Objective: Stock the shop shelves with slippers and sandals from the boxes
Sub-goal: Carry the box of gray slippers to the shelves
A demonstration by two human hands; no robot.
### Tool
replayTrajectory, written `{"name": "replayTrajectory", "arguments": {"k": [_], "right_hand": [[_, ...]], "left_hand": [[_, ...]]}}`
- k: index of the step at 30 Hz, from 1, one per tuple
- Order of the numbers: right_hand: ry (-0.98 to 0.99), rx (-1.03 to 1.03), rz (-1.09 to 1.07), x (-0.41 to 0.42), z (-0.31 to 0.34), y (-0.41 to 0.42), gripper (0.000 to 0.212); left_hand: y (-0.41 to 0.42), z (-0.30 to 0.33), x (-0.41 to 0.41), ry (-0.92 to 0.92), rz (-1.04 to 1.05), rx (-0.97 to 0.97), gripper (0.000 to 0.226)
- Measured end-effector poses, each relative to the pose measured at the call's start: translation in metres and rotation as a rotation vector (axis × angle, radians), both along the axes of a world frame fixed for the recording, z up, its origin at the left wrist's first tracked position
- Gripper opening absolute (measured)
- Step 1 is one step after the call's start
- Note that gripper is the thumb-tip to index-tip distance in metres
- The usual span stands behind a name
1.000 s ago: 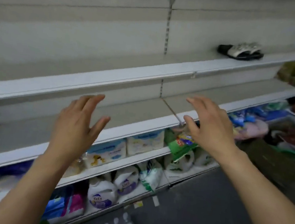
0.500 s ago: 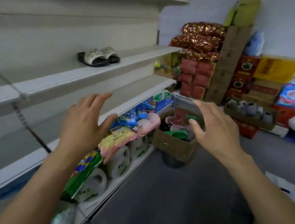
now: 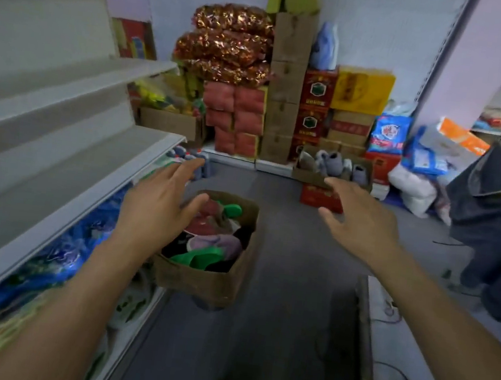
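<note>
A brown cardboard box (image 3: 200, 281) stands on the grey floor beside the shelving, filled with several slippers, among them green (image 3: 200, 256), pink and red ones. My left hand (image 3: 158, 210) hovers above the box's left side with its fingers spread and empty. My right hand (image 3: 359, 222) is held out to the right of the box, fingers straight, holding nothing. The grey shelves (image 3: 69, 142) run along the left. A second open box (image 3: 305, 173) with grey slippers sits further back on a red carton.
Stacked cartons (image 3: 286, 93), red sacks and shiny gold packs line the back wall. Blue and white bags (image 3: 419, 166) pile up at the right, beside dark cloth (image 3: 500, 201). Packaged goods fill the low shelf at the left. A board edge (image 3: 364, 330) runs along the lower right floor.
The view has swung right from the shelf front down the aisle. The slipper box is now close below my hands. Both hands stay empty and spread.
</note>
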State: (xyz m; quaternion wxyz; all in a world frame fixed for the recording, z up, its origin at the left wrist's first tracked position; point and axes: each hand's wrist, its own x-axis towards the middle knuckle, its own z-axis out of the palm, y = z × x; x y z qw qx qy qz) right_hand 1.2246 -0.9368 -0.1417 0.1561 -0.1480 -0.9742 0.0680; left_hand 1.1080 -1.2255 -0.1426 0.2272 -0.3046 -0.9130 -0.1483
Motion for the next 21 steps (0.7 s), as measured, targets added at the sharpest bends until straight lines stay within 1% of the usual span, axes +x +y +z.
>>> {"name": "replayTrajectory", "arguments": {"k": [4,8,15,18,21], "right_hand": [[-0.002,-0.041,-0.093,-0.086,-0.016,0.070,0.056],[0.010,-0.076,-0.152,-0.166,-0.023,0.139,0.054],[-0.014,-0.033,-0.277,-0.274,-0.044,0.286,0.051],[-0.022,-0.070,-0.302,-0.323,-0.056,0.361,0.047],[-0.064,-0.080,-0.307,-0.379,-0.070,0.443,0.048]], "left_hand": [[0.077,-0.007,-0.103,-0.037,-0.064,-0.046,0.059],[0.164,-0.011,-0.207,-0.130,-0.160,-0.070,0.060],[0.336,-0.038,-0.343,-0.262,-0.321,-0.053,0.048],[0.414,-0.055,-0.397,-0.309,-0.343,-0.011,0.047],[0.492,-0.072,-0.456,-0.345,-0.313,-0.010,0.045]]}}
